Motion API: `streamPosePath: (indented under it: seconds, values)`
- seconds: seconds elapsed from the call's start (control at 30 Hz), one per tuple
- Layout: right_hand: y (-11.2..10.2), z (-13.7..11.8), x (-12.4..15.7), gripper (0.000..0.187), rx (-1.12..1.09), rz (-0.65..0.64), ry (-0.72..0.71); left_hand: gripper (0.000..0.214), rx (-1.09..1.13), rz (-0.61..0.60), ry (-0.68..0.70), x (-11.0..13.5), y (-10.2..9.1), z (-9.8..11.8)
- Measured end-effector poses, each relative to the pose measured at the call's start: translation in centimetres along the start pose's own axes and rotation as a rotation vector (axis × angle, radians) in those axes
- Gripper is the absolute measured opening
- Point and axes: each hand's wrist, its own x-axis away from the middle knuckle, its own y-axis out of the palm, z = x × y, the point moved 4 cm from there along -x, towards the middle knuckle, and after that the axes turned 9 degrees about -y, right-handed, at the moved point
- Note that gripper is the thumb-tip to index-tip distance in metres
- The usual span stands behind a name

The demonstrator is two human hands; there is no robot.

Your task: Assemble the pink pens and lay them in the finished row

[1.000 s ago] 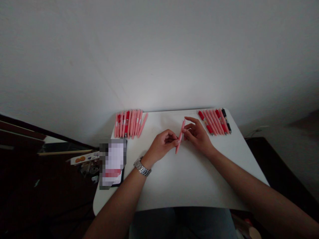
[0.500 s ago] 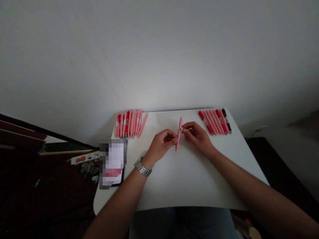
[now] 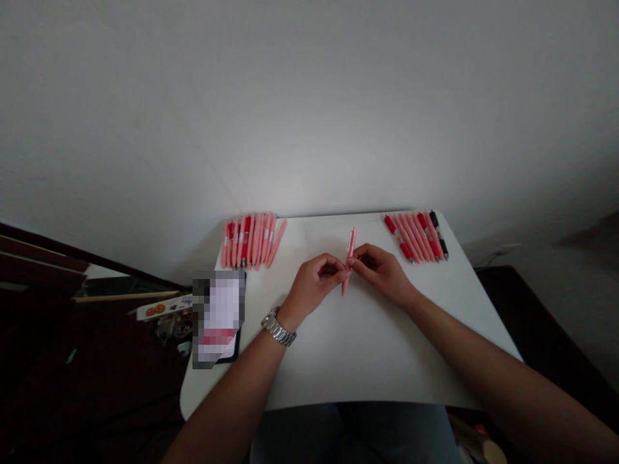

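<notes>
A pink pen (image 3: 352,240) stands nearly upright over the middle of the white table (image 3: 348,361). My left hand (image 3: 314,283) pinches its lower part between thumb and fingers. From the other side, my right hand (image 3: 384,272) closes thumb and fingertips on the pen's middle. The two hands' fingertips almost meet there and partly cover the barrel. A row of pink and red pens (image 3: 256,240) lies at the table's back left. Another row of pink, red and black pens (image 3: 416,237) is at the back right.
A phone (image 3: 236,348), mostly pixelated, lies on the table's left edge. The wall (image 3: 309,129) rises directly behind the table. Dark clutter (image 3: 174,327) sits beyond the left side, and a dark surface (image 3: 498,303) is past the right edge.
My right hand has moved slightly left, and its thumb and fingers have closed onto the pen. My left hand keeps its pinch on the pen.
</notes>
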Motion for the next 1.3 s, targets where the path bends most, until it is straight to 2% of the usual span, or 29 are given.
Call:
streamPosePath:
  seconds: [0.3,0.47,0.73,0.97,1.3]
  values:
    - [-0.1,-0.6,0.1,0.033,-0.044,0.012,-0.021,0.027,0.020,-0.002,0.020,0.1,0.0,0.1]
    - [-0.3,-1.1,0.1,0.033,-0.112,0.030,-0.045,0.029,0.094,0.061,0.041,-0.1,-0.4,0.4]
    - [-0.5,-1.8,0.3,0.026,0.061,0.038,-0.100,0.032,0.191,0.186,0.072,0.1,-1.1,1.2]
    - [-0.3,-2.4,0.4,0.012,0.250,-0.046,-0.213,0.031,0.247,0.183,0.088,0.2,-1.1,1.2]
    - [0.0,-2.5,0.3,0.010,0.323,-0.091,-0.257,0.031,0.233,0.204,0.080,0.1,-1.2,1.1]
